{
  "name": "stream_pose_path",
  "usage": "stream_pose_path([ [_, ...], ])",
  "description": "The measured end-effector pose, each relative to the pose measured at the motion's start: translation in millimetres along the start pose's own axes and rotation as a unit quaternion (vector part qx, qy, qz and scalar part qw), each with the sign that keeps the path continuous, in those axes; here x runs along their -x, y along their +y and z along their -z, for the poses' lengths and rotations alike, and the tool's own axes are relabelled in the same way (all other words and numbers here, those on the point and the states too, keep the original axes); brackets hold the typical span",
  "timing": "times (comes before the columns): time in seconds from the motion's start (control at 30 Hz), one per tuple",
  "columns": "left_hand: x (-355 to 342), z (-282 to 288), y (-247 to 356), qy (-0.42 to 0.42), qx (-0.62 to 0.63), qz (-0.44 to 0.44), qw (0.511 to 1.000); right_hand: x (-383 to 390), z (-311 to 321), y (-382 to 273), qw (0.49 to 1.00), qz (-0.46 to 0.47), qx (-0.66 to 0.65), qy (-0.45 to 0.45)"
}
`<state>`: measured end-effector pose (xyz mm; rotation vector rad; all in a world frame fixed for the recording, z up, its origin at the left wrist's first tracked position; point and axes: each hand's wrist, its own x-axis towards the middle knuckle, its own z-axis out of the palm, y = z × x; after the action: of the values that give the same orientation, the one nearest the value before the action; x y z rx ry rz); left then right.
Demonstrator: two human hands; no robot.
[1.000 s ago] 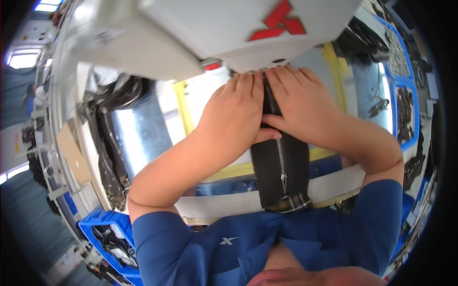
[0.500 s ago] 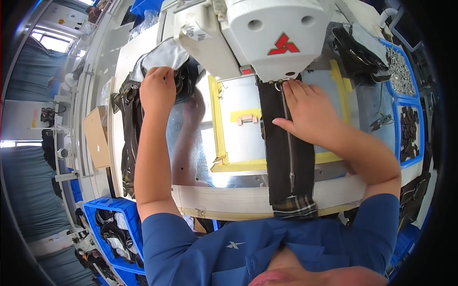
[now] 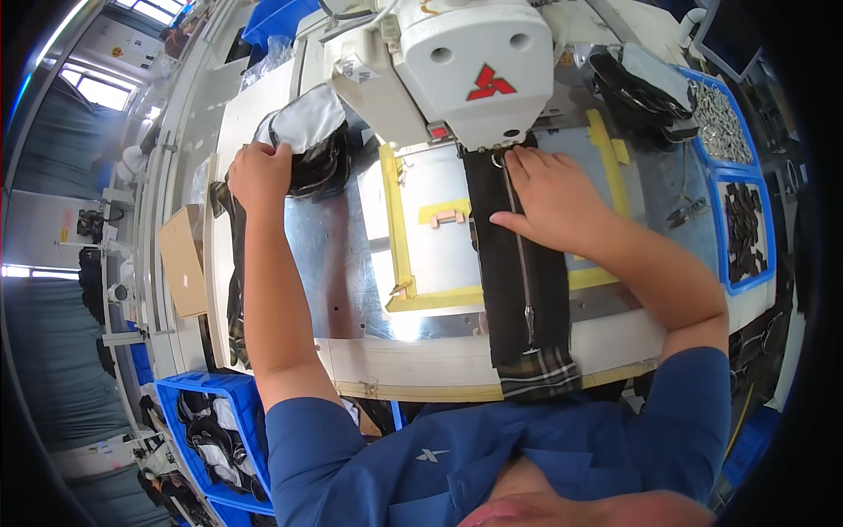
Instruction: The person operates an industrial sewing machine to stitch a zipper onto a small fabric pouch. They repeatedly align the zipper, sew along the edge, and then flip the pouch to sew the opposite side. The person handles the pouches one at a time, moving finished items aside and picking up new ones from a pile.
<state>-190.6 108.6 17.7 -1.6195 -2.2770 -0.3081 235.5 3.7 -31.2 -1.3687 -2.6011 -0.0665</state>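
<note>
Under the white sewing machine head (image 3: 479, 75), a black fabric strip with a metal zipper (image 3: 549, 303) runs toward me, ending in a plaid piece (image 3: 537, 376) over the table's near edge. My right hand (image 3: 558, 198) lies flat on the strip's far part, fingers stretched out beside the metal ring (image 3: 498, 160) close to the machine. At the left, my left hand (image 3: 261, 178) is closed, its fingertips bent down between a pile of black and white fabric pieces (image 3: 307, 123) and dark plaid strips (image 3: 235, 263). What those fingers pinch is hidden.
Yellow tape (image 3: 399, 228) frames a pale plate on the metal table. Snips (image 3: 687, 211) lie at the right, beside blue trays of metal parts (image 3: 720, 123) and black pieces (image 3: 745, 228). More black-white pieces (image 3: 645, 88) lie behind. A blue crate (image 3: 206, 379) stands at lower left.
My left hand has moved a little left and nearer me, from the black-white pile's front edge toward the plaid strips. My right hand stays flat on the zipper strip. The whole view has shifted slightly.
</note>
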Motion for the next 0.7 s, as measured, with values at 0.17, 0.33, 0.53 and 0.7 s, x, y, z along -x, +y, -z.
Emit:
stream_pose_path([
  [0.17, -10.3, -1.2, -1.2, -0.077, -0.06, -0.047, 0.994, 1.3, -3.2, 2.9, 1.0, 0.009, 0.007, 0.011],
  [0.33, -27.5, 7.4, 6.5, -0.135, -0.082, -0.037, 0.987, 0.4, -1.7, 4.9, 1.0, 0.007, 0.002, -0.006],
  [0.53, -25.4, 14.7, -0.7, 0.045, -0.067, -0.125, 0.989, -2.8, -6.3, 3.4, 1.0, 0.023, 0.002, 0.02],
  [0.7, 67.9, 91.8, 31.4, 0.135, 0.098, -0.12, 0.979, -1.5, 10.0, 18.8, 0.996, 0.019, -0.086, 0.024],
])
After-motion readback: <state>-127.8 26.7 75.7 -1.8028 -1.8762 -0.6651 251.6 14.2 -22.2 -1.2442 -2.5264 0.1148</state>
